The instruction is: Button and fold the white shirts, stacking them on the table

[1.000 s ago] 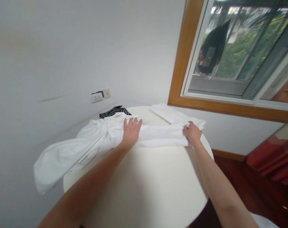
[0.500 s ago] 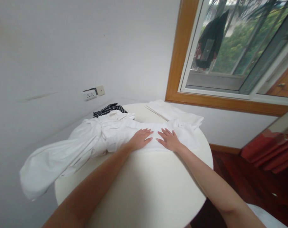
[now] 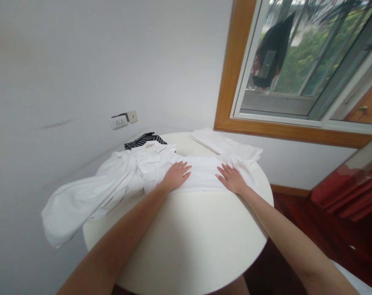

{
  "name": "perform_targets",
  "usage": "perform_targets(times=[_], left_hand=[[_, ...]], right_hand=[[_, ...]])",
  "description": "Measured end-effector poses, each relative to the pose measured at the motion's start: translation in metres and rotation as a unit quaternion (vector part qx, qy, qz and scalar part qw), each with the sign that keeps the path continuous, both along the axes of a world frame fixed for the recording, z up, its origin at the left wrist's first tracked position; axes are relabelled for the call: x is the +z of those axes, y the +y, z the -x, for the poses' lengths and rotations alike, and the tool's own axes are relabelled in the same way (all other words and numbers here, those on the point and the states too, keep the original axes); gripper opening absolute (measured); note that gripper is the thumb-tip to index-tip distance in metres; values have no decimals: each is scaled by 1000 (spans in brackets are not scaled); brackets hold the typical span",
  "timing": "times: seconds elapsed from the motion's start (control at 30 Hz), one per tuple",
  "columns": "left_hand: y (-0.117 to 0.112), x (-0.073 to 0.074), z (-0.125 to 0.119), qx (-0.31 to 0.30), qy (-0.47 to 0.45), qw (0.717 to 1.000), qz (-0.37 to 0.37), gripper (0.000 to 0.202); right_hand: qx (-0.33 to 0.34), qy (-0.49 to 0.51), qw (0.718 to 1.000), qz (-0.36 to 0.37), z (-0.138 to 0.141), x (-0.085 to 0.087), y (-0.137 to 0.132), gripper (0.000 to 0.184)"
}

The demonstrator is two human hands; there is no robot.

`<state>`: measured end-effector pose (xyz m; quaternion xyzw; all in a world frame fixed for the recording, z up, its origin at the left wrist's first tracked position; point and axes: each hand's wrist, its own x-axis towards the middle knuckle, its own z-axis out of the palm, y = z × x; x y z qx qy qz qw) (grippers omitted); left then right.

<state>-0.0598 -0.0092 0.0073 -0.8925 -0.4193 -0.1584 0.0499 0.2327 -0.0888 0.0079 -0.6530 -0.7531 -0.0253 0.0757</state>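
Note:
A white garment (image 3: 121, 176) lies across the far half of a round white table (image 3: 192, 237), and its left end hangs off the table edge. My left hand (image 3: 176, 176) lies flat on the garment near the middle, fingers stretched out. My right hand (image 3: 231, 178) rests flat on the same cloth a little to the right, fingers spread. Neither hand grips the fabric.
A folded white cloth (image 3: 222, 144) sits at the table's far right. A black-and-white striped cloth (image 3: 144, 139) lies behind the garment by the wall. A wall socket (image 3: 122, 120) is above it. A wooden-framed window (image 3: 231, 82) is at right, red furniture (image 3: 348, 188) beyond.
My right hand let go of the garment's right end, came to the middle flat beside my left, and has since slid apart to the right. The view shifted slightly.

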Motion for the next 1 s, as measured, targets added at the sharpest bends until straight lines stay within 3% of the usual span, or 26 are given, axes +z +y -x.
perform_targets(times=[0.1,0.23,0.4,0.5,0.63,0.77,1.0], left_hand=[[-14,0,2,-11,-29,999,-27,39],[-50,-2,5,-93,-39,995,5,39],[-105,-2,4,-111,0,992,52,49],[-121,3,1,-125,4,991,57,50],[-109,17,9,-89,-4,996,17,49],[-81,27,34,32,7,999,-31,40],[-70,25,53,149,52,987,-21,42]], right_hand=[[-13,-10,1000,9,2,0,-13,62],[-15,-22,1000,-9,2,-3,-48,61],[-18,-31,998,-47,-2,-14,-106,62],[-6,-20,998,-53,-14,-11,-125,60],[10,-11,999,-51,-33,10,-120,52],[-26,-49,995,-84,-41,26,-99,44],[-64,-106,987,-105,-45,16,-80,41]])
